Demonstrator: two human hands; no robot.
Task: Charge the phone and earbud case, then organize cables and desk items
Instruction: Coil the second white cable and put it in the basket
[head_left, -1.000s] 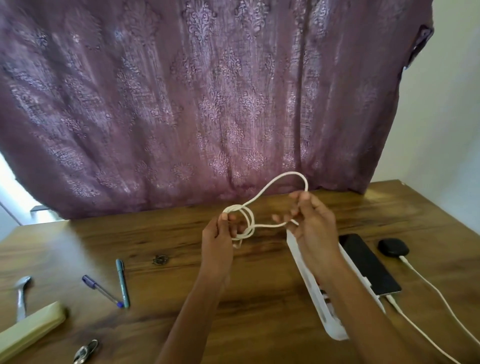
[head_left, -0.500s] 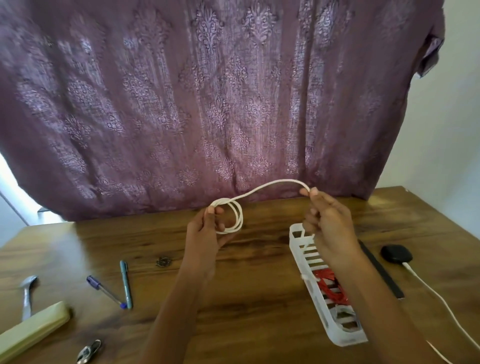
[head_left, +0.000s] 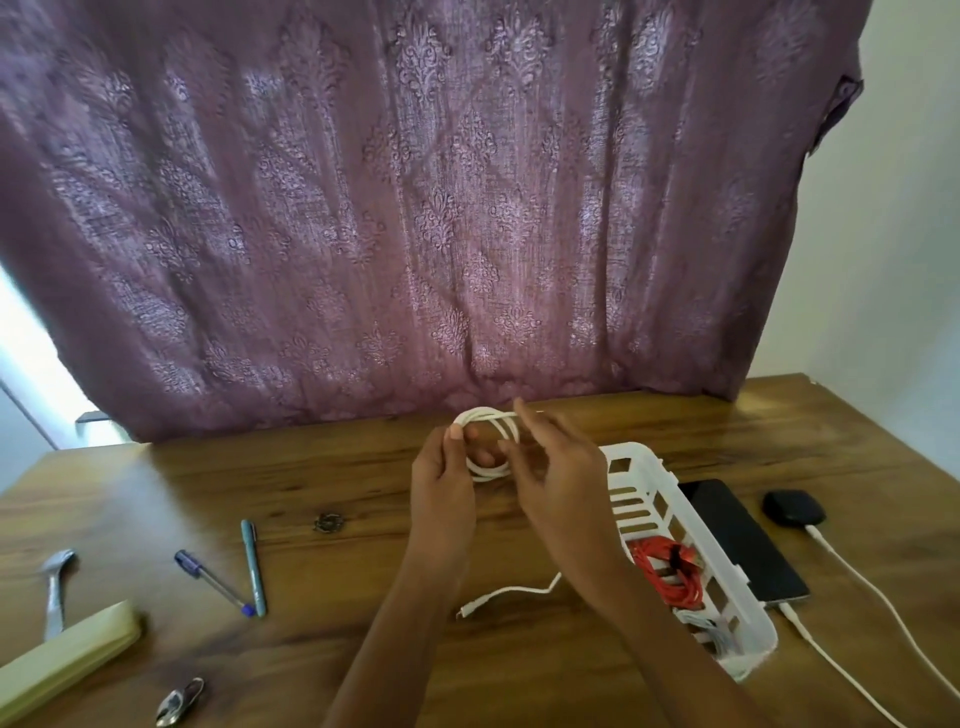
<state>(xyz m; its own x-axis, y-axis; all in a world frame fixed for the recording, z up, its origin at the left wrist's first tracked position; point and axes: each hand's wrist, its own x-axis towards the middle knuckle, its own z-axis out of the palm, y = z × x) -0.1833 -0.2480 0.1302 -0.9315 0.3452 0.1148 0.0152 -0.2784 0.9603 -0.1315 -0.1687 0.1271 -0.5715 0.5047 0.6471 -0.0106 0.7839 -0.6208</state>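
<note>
- Both hands are working above the middle of the desk (head_left: 519, 675), seen from the head camera.
- Left hand (head_left: 444, 475) is closing thumb and fingers on the left side of a small white coil (head_left: 488, 441), holding it upright over the wood.
- Right hand (head_left: 558, 478) is sitting just right of the coil, fingers loosely spread; its index finger is touching the coil's top strand, but whether it is actually pinching the cable cannot be told.
- The coil's loose tail (head_left: 498, 597) is lying on the desk below the wrists, its plug end pointing left.
- A white basket (head_left: 654, 467) is standing just right of the right hand, holding a red cable (head_left: 670, 574) and a pale bundle at its near end.
- A phone (head_left: 737, 540) is lying flat against the basket's right side, with a white charger lead (head_left: 831, 660) plugged into its near end.
- An earbud case (head_left: 792, 508) is sitting right of the phone, with a second white lead (head_left: 883, 613) running from it toward the near edge.
- Two pens (head_left: 228, 582) are lying on the left, their tips meeting.
- A spoon (head_left: 54, 587), a pale case (head_left: 67, 660) and a small metal clip (head_left: 179, 701) are lying at the far left.
- A purple curtain (head_left: 415, 208) is hanging behind the desk.
</note>
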